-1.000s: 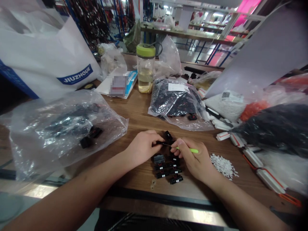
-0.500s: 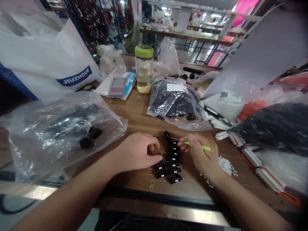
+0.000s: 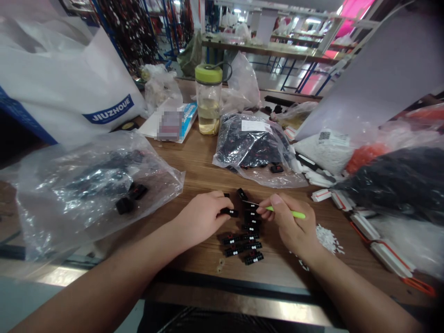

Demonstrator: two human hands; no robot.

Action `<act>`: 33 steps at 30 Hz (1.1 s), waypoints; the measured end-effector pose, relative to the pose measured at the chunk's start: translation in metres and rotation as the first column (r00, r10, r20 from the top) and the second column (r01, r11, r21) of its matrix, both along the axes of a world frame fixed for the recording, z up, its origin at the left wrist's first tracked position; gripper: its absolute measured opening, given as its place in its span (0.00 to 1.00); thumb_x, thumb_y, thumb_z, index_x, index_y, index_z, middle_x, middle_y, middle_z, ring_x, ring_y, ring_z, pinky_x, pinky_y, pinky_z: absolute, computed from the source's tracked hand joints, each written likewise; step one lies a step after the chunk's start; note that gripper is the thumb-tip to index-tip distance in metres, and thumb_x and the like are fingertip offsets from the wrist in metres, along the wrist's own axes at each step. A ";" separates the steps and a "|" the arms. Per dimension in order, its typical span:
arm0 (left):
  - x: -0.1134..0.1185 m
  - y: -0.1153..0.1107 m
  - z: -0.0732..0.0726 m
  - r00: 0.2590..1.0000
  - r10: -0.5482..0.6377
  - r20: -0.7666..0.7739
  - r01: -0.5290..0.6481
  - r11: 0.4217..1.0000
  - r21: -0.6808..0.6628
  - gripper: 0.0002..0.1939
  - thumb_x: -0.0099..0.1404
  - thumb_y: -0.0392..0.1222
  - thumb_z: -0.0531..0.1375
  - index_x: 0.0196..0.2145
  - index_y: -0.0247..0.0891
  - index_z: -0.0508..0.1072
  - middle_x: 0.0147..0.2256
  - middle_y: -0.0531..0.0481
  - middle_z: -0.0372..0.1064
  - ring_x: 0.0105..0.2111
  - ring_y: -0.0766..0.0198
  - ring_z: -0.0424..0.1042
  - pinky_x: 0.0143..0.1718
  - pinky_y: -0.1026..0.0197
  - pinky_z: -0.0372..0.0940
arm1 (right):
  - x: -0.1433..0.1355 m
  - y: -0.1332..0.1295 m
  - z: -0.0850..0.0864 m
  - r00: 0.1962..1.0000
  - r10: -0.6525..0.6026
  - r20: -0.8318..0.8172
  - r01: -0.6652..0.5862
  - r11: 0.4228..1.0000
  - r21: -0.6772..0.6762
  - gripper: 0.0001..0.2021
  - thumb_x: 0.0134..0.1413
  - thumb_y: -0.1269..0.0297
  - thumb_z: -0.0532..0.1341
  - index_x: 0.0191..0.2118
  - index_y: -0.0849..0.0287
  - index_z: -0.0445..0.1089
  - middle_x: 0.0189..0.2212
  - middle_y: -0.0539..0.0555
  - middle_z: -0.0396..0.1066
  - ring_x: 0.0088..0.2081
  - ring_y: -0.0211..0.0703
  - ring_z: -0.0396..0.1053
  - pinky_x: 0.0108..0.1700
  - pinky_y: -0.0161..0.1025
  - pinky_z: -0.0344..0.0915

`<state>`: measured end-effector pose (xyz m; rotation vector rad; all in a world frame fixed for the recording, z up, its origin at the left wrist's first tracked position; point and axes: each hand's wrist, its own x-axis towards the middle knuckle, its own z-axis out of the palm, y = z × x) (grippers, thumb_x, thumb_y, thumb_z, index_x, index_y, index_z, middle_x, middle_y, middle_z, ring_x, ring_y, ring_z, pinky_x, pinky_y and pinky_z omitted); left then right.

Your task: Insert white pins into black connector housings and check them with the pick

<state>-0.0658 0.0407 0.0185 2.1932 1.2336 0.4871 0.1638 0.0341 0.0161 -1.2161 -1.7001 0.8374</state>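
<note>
My left hand (image 3: pixel 203 217) has its thumb and fingers closed on a small black connector housing (image 3: pixel 231 212) with white plugs in it. In my right hand (image 3: pixel 293 222) is a thin metal pick (image 3: pixel 289 213) with a lime-green handle, held like a pen. Its tip points left, close to another black connector (image 3: pixel 242 194) lying at an angle. Below and between the hands, several black connectors (image 3: pixel 254 258) lie in two columns, each showing small white plugs. A pile of loose white plugs (image 3: pixel 328 238) is partly hidden behind my right wrist.
Clear bags of black connectors lie to the left (image 3: pixel 100 185) and at the back (image 3: pixel 253 143). A bottle with a green lid (image 3: pixel 208 99) stands beside a booklet (image 3: pixel 187 121). White and orange parts (image 3: pixel 391 259) and more bags line the right side. A white carrier bag (image 3: pixel 69 83) stands back left.
My left hand has closed on a black connector and lifted or turned it so its white plugs show; before, its thumb and finger were apart. My right hand and the pick have barely moved.
</note>
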 end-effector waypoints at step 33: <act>0.008 0.002 -0.013 0.993 0.072 0.098 -0.076 0.997 0.029 0.08 0.57 0.28 0.64 0.34 0.38 0.78 0.29 0.53 0.69 0.29 0.65 0.69 0.33 0.62 0.64 | -0.008 -0.008 0.002 0.972 0.211 0.106 -0.210 0.977 -0.021 0.15 0.69 0.64 0.53 0.32 0.58 0.73 0.25 0.48 0.75 0.26 0.33 0.72 0.31 0.31 0.68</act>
